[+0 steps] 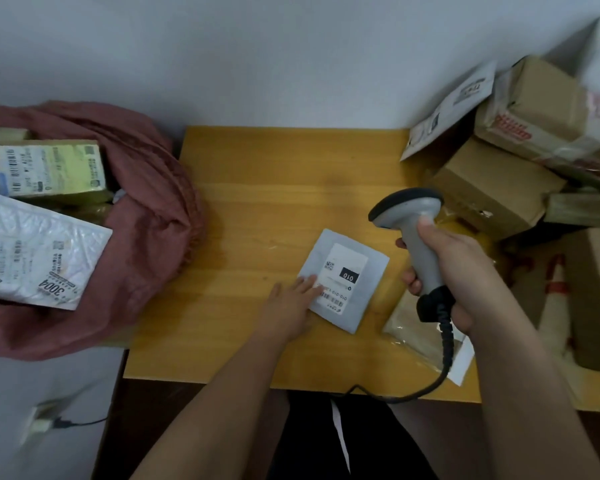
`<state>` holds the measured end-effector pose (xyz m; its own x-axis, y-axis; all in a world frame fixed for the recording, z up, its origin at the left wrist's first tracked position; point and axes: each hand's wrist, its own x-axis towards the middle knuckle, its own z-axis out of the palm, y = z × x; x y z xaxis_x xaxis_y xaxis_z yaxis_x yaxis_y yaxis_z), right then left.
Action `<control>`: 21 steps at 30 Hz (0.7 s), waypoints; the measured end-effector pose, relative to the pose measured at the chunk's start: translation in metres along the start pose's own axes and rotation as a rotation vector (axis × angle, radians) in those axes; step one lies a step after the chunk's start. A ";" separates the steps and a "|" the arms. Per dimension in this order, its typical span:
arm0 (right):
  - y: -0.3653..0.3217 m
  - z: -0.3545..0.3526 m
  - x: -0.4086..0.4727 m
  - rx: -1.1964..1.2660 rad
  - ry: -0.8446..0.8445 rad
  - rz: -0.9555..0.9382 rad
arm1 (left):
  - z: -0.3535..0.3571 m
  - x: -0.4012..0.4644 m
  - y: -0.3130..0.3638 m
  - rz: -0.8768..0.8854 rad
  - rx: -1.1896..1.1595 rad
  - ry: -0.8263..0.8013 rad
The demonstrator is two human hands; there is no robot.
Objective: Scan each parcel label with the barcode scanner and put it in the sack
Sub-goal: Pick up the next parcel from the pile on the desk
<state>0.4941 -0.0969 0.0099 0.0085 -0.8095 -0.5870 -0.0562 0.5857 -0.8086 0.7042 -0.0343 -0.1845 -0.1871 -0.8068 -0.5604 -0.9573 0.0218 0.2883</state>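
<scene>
Left hand flat, pinning small white flat mailer parcel mid-frame; right hand grips grey barcode scanner just right, head above label.

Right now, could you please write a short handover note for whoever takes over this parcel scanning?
Left hand: flat on the small white parcel, label up, on the table.
Right hand: grips the barcode scanner above and right of that parcel.
Done: the sack at left already holds several parcels.
Left: scan this parcel, sack it, then work through the pile of boxes at right.
</scene>
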 end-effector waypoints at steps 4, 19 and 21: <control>0.002 -0.002 0.000 0.012 -0.003 0.028 | -0.012 -0.005 -0.029 -0.080 0.081 0.095; -0.009 0.025 -0.005 -0.109 -0.139 0.030 | -0.007 -0.013 -0.038 -0.451 -0.022 0.401; -0.008 0.028 -0.003 -0.127 -0.154 0.034 | -0.007 -0.013 -0.037 -0.700 -0.317 0.437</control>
<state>0.5222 -0.0981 0.0174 0.1568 -0.7679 -0.6211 -0.1842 0.5952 -0.7822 0.7436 -0.0286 -0.1827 0.5818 -0.7288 -0.3611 -0.7025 -0.6740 0.2286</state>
